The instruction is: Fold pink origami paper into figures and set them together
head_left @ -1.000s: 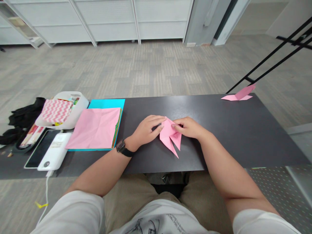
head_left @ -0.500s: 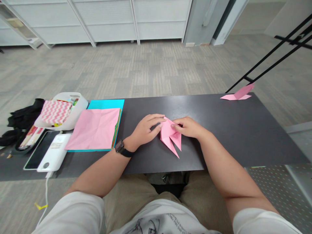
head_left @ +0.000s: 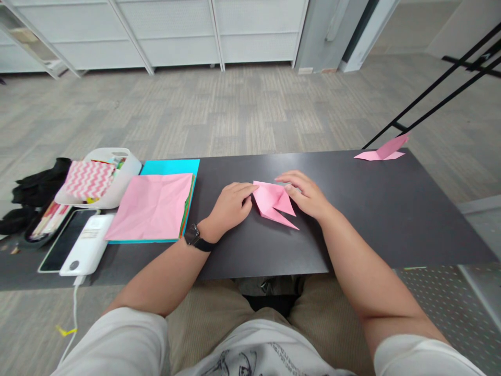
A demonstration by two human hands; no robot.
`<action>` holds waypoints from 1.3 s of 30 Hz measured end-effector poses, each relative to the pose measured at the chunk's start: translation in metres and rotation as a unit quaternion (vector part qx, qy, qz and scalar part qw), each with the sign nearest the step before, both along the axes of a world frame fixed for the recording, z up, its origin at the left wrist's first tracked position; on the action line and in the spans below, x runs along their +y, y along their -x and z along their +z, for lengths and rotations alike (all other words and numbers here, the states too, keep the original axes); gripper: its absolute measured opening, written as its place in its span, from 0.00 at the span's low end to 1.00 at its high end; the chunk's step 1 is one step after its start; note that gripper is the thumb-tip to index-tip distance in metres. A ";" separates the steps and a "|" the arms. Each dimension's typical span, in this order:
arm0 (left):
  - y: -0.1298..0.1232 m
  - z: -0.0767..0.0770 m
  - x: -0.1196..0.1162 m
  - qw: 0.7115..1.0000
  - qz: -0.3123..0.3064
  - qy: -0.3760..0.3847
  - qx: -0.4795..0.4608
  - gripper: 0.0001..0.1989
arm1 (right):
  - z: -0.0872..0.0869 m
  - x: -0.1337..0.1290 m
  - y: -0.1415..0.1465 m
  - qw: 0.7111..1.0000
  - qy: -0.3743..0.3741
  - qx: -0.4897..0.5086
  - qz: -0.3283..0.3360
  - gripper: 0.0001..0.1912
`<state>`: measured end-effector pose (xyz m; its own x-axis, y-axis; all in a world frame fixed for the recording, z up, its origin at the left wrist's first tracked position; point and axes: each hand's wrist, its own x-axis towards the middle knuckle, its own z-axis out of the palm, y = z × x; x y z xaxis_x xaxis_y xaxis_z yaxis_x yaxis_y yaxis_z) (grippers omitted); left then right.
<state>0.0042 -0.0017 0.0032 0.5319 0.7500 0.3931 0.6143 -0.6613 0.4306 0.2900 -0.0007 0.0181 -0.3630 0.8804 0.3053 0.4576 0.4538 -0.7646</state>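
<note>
Two Hands at a Pointed Pink Paper Fold

The folded pink paper (head_left: 272,201) lay on the dark worktop (head_left: 371,219) between the hands, two of its points directed toward the near right. The left hand (head_left: 231,209), with a black watch (head_left: 192,235) at its wrist, had its fingertips at the upper left corner; its fingers were loosely bent, and whether they gripped the paper could not be told. The right hand (head_left: 307,194) was partly open, the thumb at the fold's upper right edge and the other fingers spread apart from it, with no closed grip.

To the left, a pink sheet (head_left: 152,206) topped a stack of coloured paper. Beside it were a white basket (head_left: 127,183) with a zigzag-patterned packet (head_left: 90,178), a dark-screened phone (head_left: 66,245) and a white device (head_left: 88,243) joined to a cable (head_left: 75,313). A second pink folded figure (head_left: 385,152) stood near the far right corner of the worktop
</note>
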 end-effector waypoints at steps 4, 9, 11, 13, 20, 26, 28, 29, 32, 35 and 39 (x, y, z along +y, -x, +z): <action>0.000 0.001 -0.001 0.999 0.025 0.002 0.046 0.18 | 0.005 -0.002 -0.003 0.999 -0.029 -0.009 -0.011 0.37; 0.002 0.004 -0.002 0.995 0.044 -0.034 0.081 0.13 | 0.003 -0.001 -0.007 0.999 -0.009 -0.030 -0.025 0.42; 0.003 0.005 -0.002 0.994 0.030 -0.058 0.086 0.09 | 0.004 0.000 -0.007 0.999 0.008 -0.028 -0.028 0.43; 0.003 0.006 -0.002 0.993 -0.003 -0.074 0.092 0.07 | 0.005 0.001 -0.006 0.999 0.021 -0.022 -0.026 0.43; -0.002 0.005 -0.006 0.985 -0.117 -0.065 0.109 0.12 | 0.008 0.000 -0.006 0.995 0.092 0.045 -0.009 0.43; -0.006 0.010 -0.010 0.986 -0.121 -0.019 0.116 0.14 | -0.001 0.007 -0.017 0.983 0.171 0.058 0.016 0.44; -0.005 0.012 -0.010 0.987 -0.103 -0.015 0.126 0.13 | -0.005 0.009 -0.020 0.980 0.176 0.089 0.005 0.45; -0.005 0.012 -0.011 0.987 -0.089 -0.016 0.133 0.13 | -0.006 0.009 -0.020 0.979 0.173 0.108 -0.004 0.44; -0.004 0.011 -0.011 0.985 -0.046 -0.022 0.163 0.12 | -0.008 0.010 -0.019 0.978 0.150 0.142 -0.032 0.39; -0.004 0.012 -0.011 0.983 -0.022 -0.020 0.182 0.12 | -0.007 0.010 -0.016 0.986 0.106 0.107 -0.074 0.34; -0.006 0.015 -0.014 0.982 -0.022 -0.008 0.189 0.11 | -0.006 0.010 -0.014 0.997 0.021 0.023 -0.070 0.20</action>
<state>0.0103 -0.0156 0.0182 0.6742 0.7180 0.1731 0.6981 -0.6960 0.1678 0.3043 0.0092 0.0125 -0.2225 0.9339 0.2797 0.4789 0.3546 -0.8030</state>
